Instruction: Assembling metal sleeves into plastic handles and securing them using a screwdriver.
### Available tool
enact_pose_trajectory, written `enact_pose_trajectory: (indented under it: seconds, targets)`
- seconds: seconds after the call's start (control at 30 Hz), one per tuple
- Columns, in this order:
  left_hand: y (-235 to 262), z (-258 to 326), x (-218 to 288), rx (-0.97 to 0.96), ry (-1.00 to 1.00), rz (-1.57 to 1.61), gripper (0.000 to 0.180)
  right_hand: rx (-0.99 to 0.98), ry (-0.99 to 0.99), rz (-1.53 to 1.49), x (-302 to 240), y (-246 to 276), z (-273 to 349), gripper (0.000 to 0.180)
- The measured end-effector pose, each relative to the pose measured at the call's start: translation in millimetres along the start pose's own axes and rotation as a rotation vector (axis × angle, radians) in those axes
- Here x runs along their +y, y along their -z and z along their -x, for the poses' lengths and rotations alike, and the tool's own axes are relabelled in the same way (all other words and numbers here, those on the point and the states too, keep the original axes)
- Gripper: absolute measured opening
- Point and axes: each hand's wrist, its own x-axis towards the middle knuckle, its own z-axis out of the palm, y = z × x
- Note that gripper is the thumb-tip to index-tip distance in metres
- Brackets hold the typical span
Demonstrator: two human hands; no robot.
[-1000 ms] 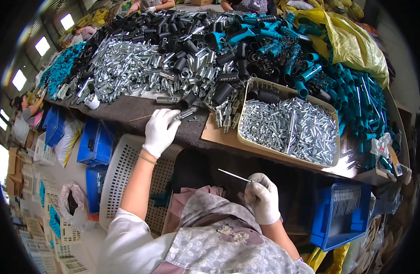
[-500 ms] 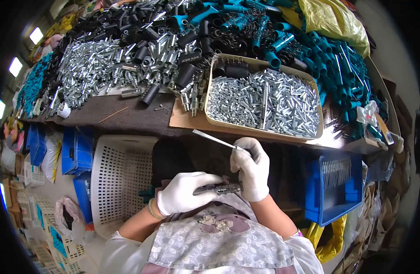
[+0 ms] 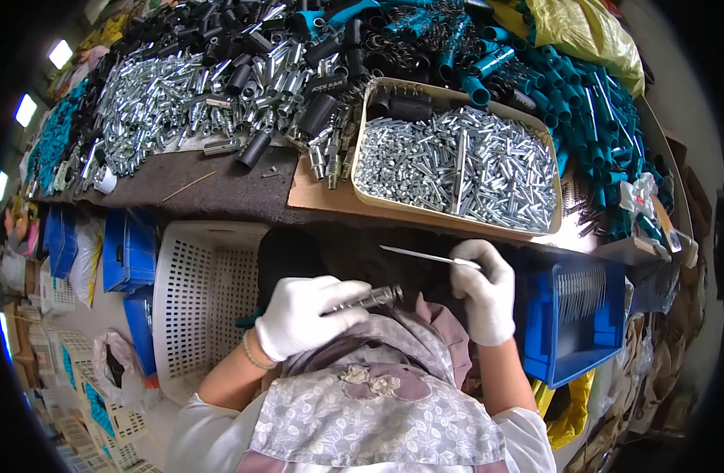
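Note:
My left hand (image 3: pixel 300 317), in a white glove, is closed around a dark metal cylindrical part (image 3: pixel 380 296) with a stepped, ringed end. That end sticks out past the fingers to the right, above my lap. Off to the right, my gloved right hand (image 3: pixel 488 298) pinches a thin, flat silvery metal strip (image 3: pixel 415 253), whose long free end points left toward the bench edge. A gap separates the two hands. Fingers cover the near end of the strip and much of the cylindrical part.
A cream tray (image 3: pixel 425 212) of small metal pins stands at the bench edge. Behind it are heaps of silvery fittings (image 3: pixel 153 102), black sleeves and teal tubes (image 3: pixel 563 91). A white perforated basket (image 3: pixel 167 303) is at my left, a blue bin (image 3: pixel 540 315) with thin metal pieces at my right.
My right hand has moved right, away from the cylindrical part, with the strip still in it. My left hand has shifted slightly left and up, still holding the part.

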Motion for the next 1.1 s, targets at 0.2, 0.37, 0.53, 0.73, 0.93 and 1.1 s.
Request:
enact_pose_trajectory:
  seconds: [0.2,0.37,0.53,0.73,0.93,1.1]
  targets:
    - [11.0,0.3,-6.1,0.061,-0.046,-0.013,0.032,-0.097,-0.07,0.12,-9.5,21.0,14.4,0.007]
    - [10.6,-2.7,0.1,0.016,-0.083,0.015,0.034,-0.232,-0.12,0.113,-17.0,8.0,15.8,0.01]
    - [9.5,-0.5,3.2,-0.05,-0.054,0.083,0.036,-0.385,-0.119,0.252,-13.6,-7.1,14.7,0.013]
    - [3.8,2.5,-2.7,-0.003,-0.102,0.134,0.035,-0.394,-0.062,0.215,-12.0,-8.6,15.8,0.012]
    - [3.6,2.5,-3.2,-0.012,-0.068,0.171,0.036,-0.401,-0.077,0.233,-16.0,-8.3,17.6,0.013]
    - [8.2,4.4,-1.4,-0.08,-0.019,0.201,0.036,-0.426,0.067,0.407,-19.0,-9.1,15.3,0.015]
